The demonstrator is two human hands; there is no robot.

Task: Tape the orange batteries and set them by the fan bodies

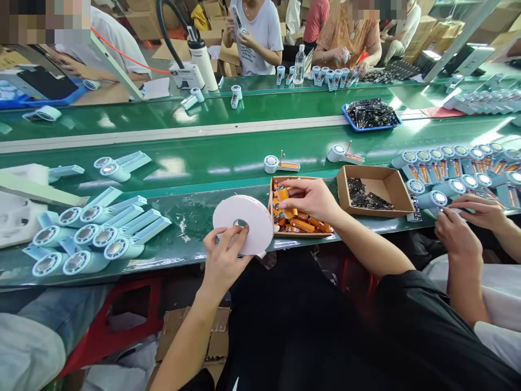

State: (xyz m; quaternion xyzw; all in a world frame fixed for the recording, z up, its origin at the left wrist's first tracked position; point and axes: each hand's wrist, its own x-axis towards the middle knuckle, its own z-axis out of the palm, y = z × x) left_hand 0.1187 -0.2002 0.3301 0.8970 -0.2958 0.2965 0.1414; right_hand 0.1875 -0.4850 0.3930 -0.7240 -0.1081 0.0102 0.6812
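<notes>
At the near edge of a green bench, seen from the wearer's own head, two bare hands work side by side. The left hand [223,259] holds a white roll [257,220] of tape, stood up with its flat face toward the wearer. Its fingers are bent and slightly spread over that face, some tips at the hole in the middle; where the thumb presses cannot be told. A short loose end shows at the roll's lower right.

Just to the right, the right hand [310,200] pinches one orange battery [282,194] between thumb and fingers, parted only by its thickness. The battery is above a cardboard box [304,235] of similar orange batteries, next to the roll.

Right of that box is a second carton [380,210] with black parts [368,196] in it. Pale blue fans [124,247] lie grouped at the left; more fill the right side, where a co-worker's hands [459,236] are busy at one fan. Behind the boxes, two opened fans [272,164] with orange inside lie apart from each other. Farther back, a blue tray [372,129] is heaped with black parts. Across the bench, other people sit or stand near a clear bottle [299,66] and a row of small fans [331,77].
</notes>
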